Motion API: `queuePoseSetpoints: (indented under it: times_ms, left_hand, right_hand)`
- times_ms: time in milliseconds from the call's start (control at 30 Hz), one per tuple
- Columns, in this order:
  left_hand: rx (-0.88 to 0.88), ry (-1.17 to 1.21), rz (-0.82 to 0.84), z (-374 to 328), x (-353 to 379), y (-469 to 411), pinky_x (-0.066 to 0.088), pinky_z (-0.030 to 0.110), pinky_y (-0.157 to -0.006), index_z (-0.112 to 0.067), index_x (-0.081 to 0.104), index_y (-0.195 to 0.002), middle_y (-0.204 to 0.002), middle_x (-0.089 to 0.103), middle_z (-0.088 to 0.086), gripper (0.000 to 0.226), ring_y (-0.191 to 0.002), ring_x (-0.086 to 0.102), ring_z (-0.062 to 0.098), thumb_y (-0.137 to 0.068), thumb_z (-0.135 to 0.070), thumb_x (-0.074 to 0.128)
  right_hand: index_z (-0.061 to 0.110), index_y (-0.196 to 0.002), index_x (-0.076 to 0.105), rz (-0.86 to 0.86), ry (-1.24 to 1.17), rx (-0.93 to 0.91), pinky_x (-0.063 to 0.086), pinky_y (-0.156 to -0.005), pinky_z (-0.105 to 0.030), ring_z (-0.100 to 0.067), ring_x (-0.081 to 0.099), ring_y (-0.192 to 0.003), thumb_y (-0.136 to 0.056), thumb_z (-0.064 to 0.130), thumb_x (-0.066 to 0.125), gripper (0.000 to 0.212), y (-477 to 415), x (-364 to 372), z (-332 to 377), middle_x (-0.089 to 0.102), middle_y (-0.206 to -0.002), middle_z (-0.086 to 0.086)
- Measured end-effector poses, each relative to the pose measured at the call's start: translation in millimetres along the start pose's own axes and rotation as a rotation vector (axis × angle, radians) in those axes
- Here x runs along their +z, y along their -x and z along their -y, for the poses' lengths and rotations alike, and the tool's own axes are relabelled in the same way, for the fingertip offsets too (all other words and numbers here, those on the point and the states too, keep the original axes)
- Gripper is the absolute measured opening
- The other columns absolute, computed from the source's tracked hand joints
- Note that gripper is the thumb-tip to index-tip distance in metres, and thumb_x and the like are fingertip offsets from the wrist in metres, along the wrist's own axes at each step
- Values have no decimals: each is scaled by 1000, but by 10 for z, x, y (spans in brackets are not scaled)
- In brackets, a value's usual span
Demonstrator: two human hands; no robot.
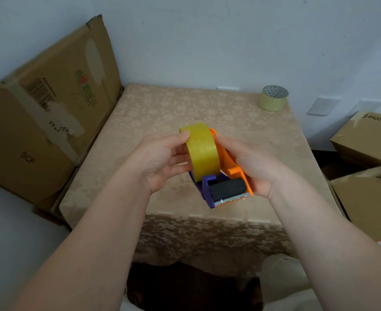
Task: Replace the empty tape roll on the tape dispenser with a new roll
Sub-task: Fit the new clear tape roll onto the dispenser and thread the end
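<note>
I hold an orange and purple tape dispenser (227,189) in the air above the table, its black roller and toothed blade facing me. A full yellow tape roll (202,151) stands upright in the dispenser. My left hand (160,160) grips the roll from the left, thumb on its top edge. My right hand (250,164) wraps around the dispenser's orange side. A nearly used-up roll (273,98), thin pale tape on a printed grey core, sits at the table's far right corner.
The small table (162,113) has a beige flowered cloth and stands against a pale wall. A large cardboard box (43,117) leans at its left. Two brown boxes (369,158) marked PICO are stacked at the right.
</note>
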State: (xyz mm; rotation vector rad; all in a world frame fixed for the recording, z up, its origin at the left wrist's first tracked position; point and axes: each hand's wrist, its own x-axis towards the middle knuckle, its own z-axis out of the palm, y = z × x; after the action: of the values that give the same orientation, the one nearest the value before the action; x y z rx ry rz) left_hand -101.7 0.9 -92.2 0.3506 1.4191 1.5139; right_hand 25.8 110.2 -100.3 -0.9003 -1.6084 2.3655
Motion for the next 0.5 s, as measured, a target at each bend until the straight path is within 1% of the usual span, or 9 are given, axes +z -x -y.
queuePoseSetpoints:
  times_ms: [33,100,200,233,267,300,367,400,500]
  left_hand:
    - [-2,23,3,0,17,-1,58,32,-71,-7,63,-105,-98,66,13,22,-80,67,20,-90,-20,52]
    - [0,31,8,12,50,-3,60,29,-64,-7,62,-101,-91,67,11,20,-70,69,17,-92,-19,49]
    - [17,21,-6,32,79,-13,59,26,-61,-9,62,-95,-86,68,9,19,-65,69,14,-94,-18,45]
    - [18,23,-11,33,85,-18,59,26,-61,-9,62,-95,-86,68,9,20,-66,69,14,-95,-18,44]
    - [16,24,-19,34,87,-24,59,26,-61,-9,61,-95,-86,68,9,21,-67,68,15,-95,-18,43]
    - [15,22,-29,35,91,-26,58,27,-61,-10,61,-94,-86,68,9,21,-69,68,16,-95,-19,43]
    - [20,3,-49,37,99,-29,57,27,-64,-11,62,-92,-85,67,8,21,-70,66,16,-95,-19,43]
    - [28,-13,-57,39,102,-33,56,27,-64,-12,62,-90,-83,67,8,21,-69,66,15,-95,-20,43]
    - [39,-31,-73,43,111,-32,57,24,-58,-12,62,-87,-80,68,7,19,-60,68,12,-94,-20,46]
  right_hand:
    - [12,-99,68,-7,-8,-8,58,-62,-27,-15,71,-71,-96,29,48,25,-8,-13,11,76,-86,-6]
    - [12,-99,67,-29,-5,-38,58,-64,-29,-17,71,-70,-96,24,48,22,-26,-25,16,74,-88,-8]
    - [7,-108,65,-76,34,-53,55,-81,-41,-27,67,-84,-95,23,50,26,-42,-9,-8,70,-104,-18]
    - [7,-108,65,-89,43,-51,53,-86,-45,-29,65,-88,-95,23,51,25,-43,-5,-15,69,-107,-20]
    - [9,-105,66,-96,48,-50,52,-86,-47,-30,65,-88,-94,24,51,23,-43,-2,-22,69,-106,-19]
    - [10,-102,67,-101,50,-52,54,-82,-45,-29,66,-84,-94,24,52,22,-41,0,-19,70,-102,-17]
    - [10,-101,67,-101,50,-47,56,-70,-37,-24,67,-74,-94,24,52,22,-40,6,-15,71,-94,-14]
    - [8,-103,67,-99,48,-40,56,-68,-36,-23,67,-73,-94,25,52,24,-44,10,-15,71,-94,-14]
    - [7,-106,67,-113,83,-29,54,-74,-39,-28,65,-81,-94,29,52,28,-46,12,-26,70,-103,-18]
